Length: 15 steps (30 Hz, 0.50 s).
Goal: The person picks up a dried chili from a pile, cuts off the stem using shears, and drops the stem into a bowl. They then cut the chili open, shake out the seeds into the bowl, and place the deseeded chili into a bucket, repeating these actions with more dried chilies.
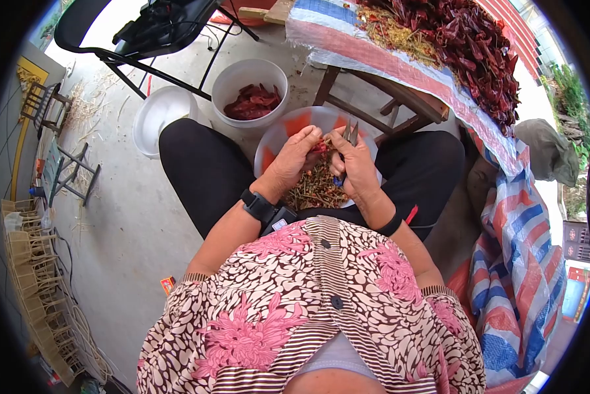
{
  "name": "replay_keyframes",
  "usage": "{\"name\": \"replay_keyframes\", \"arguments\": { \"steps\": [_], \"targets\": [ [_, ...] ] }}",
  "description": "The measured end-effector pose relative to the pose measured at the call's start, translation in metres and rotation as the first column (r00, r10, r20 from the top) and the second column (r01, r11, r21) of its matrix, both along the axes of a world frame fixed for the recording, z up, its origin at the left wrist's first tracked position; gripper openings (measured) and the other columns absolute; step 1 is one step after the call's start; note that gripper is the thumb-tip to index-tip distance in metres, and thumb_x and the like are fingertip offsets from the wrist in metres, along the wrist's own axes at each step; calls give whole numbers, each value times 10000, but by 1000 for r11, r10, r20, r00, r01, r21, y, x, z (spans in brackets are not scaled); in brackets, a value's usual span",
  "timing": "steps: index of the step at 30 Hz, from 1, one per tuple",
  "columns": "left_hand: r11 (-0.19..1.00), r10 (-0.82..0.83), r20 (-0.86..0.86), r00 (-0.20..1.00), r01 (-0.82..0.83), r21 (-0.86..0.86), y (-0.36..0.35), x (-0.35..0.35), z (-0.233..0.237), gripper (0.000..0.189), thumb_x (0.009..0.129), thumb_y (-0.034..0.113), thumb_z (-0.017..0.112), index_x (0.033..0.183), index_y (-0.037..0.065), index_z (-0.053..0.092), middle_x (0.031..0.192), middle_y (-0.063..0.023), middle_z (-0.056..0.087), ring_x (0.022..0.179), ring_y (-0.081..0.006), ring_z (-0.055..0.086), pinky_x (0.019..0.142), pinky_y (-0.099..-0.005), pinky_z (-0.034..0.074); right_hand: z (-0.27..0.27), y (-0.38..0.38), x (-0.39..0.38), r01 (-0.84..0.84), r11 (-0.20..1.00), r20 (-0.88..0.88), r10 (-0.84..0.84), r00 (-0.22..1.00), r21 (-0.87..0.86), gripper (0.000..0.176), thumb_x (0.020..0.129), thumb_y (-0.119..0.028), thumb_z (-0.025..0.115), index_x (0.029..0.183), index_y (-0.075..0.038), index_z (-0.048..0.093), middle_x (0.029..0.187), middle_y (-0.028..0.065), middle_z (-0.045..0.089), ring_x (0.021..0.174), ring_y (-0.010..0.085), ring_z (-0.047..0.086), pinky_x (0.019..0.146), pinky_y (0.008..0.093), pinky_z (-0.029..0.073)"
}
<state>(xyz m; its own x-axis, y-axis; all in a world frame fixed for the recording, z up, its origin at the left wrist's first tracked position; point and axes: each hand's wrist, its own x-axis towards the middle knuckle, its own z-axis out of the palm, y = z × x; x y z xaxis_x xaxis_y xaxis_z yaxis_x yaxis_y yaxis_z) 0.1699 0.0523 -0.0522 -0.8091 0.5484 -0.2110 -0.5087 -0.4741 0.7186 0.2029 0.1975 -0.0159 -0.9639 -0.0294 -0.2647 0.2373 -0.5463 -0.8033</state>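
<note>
My left hand is closed, pinching a dried red chili between thumb and fingers. Close beside it, my right hand is wrapped round a pair of scissors, whose blades point up and away from me. A bit of blue handle shows under the right palm. Below both hands, between my knees, a white and orange basin holds many brown stems and scraps. Just beyond my left knee, a white bucket has dark red chili pieces in its bottom.
Another white bucket stands left of it. At the upper right, a heap of dried red chilies lies on a striped woven sheet over a wooden stand. A black folding chair carries a dark bag. Bamboo racks line the left.
</note>
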Motion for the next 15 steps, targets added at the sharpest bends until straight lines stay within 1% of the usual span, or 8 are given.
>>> {"name": "replay_keyframes", "arguments": {
  "steps": [6,8,9,10,12,13,15],
  "targets": [
    [1000,-14,-6,1000,14,11,-2,-1,6,154,984,294,512,982,140,522,689,87,444,494,5,316,430,-154,238,-9,8,-3,-44,955,104,77,992,-293,86,937,-170,590,943,-88,563,858,15,636,449,52,399,408,217,342],
    [1000,-30,-2,1000,30,8,-1,-1,4,156,983,294,514,978,138,524,694,85,448,497,4,322,433,-153,244,-30,21,-13,-95,854,152,199,968,-511,103,940,-189,589,945,-90,564,857,15,635,453,49,404,407,215,343],
    [999,-47,-1,999,47,6,-1,-1,2,157,983,293,515,974,137,526,696,83,450,499,3,325,434,-154,246,-24,20,-16,-109,784,163,260,952,-611,111,941,-199,588,945,-90,564,856,15,635,455,48,407,407,214,343],
    [998,-64,-1,998,64,4,0,-1,-1,157,982,293,516,970,137,527,698,82,452,501,2,328,436,-154,249,-18,19,-15,-88,858,166,197,966,-506,117,943,-203,586,941,-89,564,850,14,633,455,49,408,408,214,345],
    [999,-23,2,1000,23,42,0,-3,-5,162,982,297,513,949,139,523,694,77,451,501,-3,334,436,-158,252,-2,13,-8,-27,961,149,70,986,-275,129,946,-212,581,933,-85,564,839,13,630,454,50,411,409,215,348],
    [998,-4,4,1000,3,61,0,-3,-6,165,982,299,511,938,140,522,692,75,450,501,-5,338,435,-161,254,1,11,-5,-24,973,102,49,994,-230,127,945,-209,583,924,-85,565,829,14,630,451,49,412,408,218,349],
    [1000,23,-11,1000,-23,0,-3,-3,-7,175,982,308,506,915,147,515,692,72,452,501,-12,345,433,-167,256,7,10,-4,-9,991,-17,7,1000,-135,126,942,-203,587,907,-84,566,809,18,632,446,48,412,405,223,351]
  ]
}}
